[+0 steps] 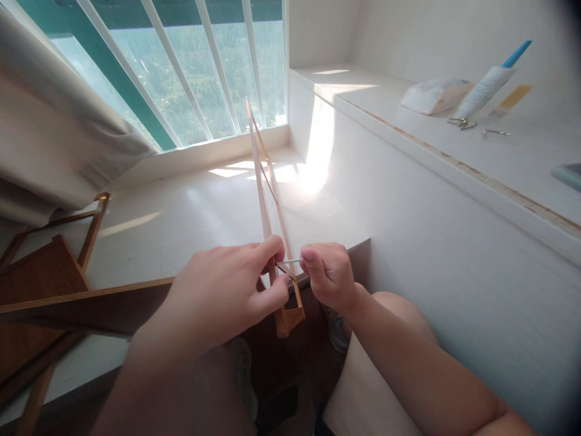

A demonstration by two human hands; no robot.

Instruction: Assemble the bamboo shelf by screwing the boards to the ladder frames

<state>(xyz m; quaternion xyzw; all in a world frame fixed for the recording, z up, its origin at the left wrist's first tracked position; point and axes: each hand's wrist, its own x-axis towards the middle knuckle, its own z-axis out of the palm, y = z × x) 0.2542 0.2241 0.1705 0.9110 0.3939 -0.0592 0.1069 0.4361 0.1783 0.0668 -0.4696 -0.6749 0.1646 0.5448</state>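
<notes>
A long, narrow wooden frame [265, 200] slants from between my knees up toward the window, its near end lowest. My left hand [227, 278] grips the frame near that lower end, thumb on one side and fingers curled over the other. In my right hand [327, 272], closed in a fist with the thumb on top, is a thin silvery rod that looks like a hex key [293, 261]. Its tip meets the wood beside my left fingers; the exact contact point is hidden. Most of the rod is covered by my right fist.
On the white ledge [345, 91] at right lie a white tube with a blue cap [485, 91], a crumpled bag [433, 97], a yellow-handled item [515, 100] and small metal pieces [463, 123]. More wooden frame parts [68, 266] rest at left, beneath a curtain [59, 121].
</notes>
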